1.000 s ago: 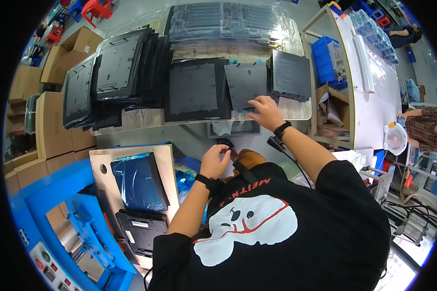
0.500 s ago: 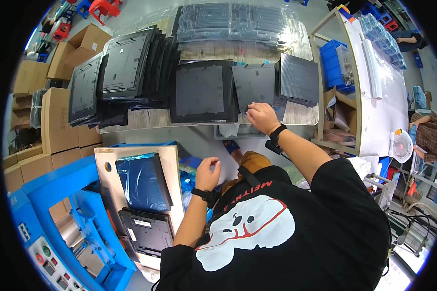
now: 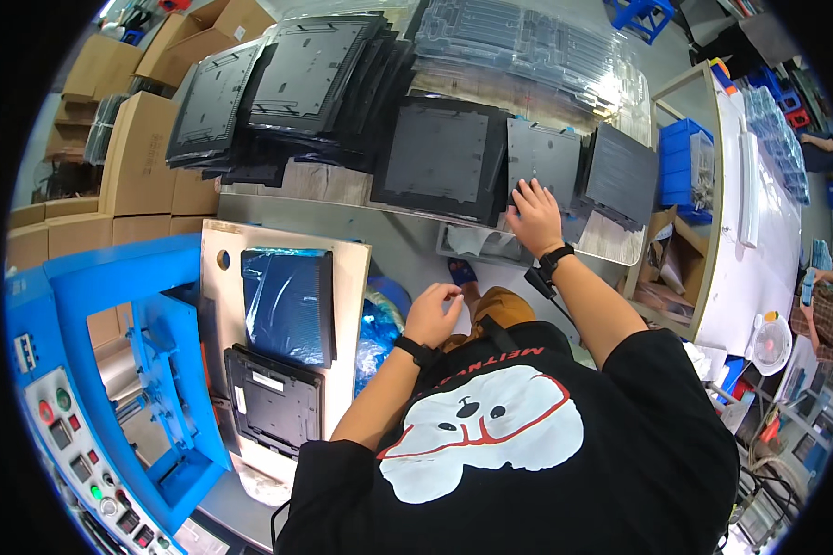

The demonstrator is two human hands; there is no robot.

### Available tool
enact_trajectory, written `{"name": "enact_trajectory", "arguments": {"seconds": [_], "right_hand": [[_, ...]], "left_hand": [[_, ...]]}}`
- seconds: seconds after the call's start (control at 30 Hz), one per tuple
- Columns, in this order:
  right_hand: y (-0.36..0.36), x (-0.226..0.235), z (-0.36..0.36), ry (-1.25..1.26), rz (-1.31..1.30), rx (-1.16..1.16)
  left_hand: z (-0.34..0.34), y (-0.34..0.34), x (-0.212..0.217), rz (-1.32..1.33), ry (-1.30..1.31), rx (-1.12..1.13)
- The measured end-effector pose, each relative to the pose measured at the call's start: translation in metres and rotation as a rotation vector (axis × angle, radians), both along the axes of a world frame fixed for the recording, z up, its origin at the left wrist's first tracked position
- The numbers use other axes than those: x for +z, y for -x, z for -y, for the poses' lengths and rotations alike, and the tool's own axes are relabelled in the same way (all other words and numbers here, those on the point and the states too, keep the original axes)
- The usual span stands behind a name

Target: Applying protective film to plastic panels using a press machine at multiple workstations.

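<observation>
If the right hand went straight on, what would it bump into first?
The right hand would probably meet the dark panel at its fingertips; whether they touch already is unclear.

On the tabletop (image 3: 329, 182), stacked panels (image 3: 307, 74) are at the left edge, trays (image 3: 528, 46) along the far edge. Toward the near edge, by my right hand (image 3: 535, 222), one panel (image 3: 541, 153) lies between a panel pile (image 3: 440, 153) on its left and another panel (image 3: 622, 174) at the right edge.
</observation>
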State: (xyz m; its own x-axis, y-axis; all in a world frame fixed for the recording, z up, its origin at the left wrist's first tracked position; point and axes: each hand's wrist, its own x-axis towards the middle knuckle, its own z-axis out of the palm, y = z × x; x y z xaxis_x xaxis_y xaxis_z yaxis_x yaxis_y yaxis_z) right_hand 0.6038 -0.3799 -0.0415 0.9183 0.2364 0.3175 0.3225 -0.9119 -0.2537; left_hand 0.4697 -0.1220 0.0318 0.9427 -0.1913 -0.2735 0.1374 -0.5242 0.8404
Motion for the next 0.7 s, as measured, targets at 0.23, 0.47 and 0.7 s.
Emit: {"name": "enact_trajectory", "arguments": {"seconds": [0.23, 0.47, 0.7], "right_hand": [[-0.029, 0.074, 0.011, -0.396, 0.301, -0.141], [-0.081, 0.151, 0.033, -0.798, 0.281, -0.494], [-0.043, 0.219, 0.015, -2.001, 0.020, -0.437]], "left_hand": [[-0.015, 0.012, 0.008, 0.038, 0.004, 0.057], [-0.030, 0.019, 0.019, 0.071, 0.005, 0.104], [-0.024, -0.003, 0.086, 0.215, 0.028, 0.095]]}}
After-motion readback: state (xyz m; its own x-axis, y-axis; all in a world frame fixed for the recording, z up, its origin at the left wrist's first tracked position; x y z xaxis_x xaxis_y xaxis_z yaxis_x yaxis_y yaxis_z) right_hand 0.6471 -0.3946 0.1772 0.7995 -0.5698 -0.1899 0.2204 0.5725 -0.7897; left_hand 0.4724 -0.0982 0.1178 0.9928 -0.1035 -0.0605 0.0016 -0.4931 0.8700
